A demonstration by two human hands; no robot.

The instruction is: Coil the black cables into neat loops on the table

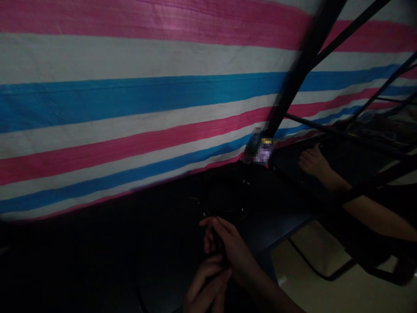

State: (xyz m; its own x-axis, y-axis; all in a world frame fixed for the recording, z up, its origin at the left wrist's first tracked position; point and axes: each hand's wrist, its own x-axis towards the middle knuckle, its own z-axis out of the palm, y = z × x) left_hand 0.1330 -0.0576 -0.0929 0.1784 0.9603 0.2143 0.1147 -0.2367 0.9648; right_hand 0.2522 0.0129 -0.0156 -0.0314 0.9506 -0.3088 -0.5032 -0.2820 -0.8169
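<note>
The scene is very dark. My right hand (228, 245) is low in the middle, with its fingers curled and pinched around a thin dark thing I cannot make out. Just below it, my left hand (206, 284) has its fingers pressed together against the same dark thing, touching the right hand. Both hands hover over a black table top (169, 226) that carries faint round shapes.
A pink, white and blue striped tarp (130, 100) fills the background. A small bottle (256, 148) stands by a slanted black metal post (302, 65). Another person's hand (312, 163) rests on a dark surface at right, behind black frame bars. Pale floor (325, 282) shows at the lower right.
</note>
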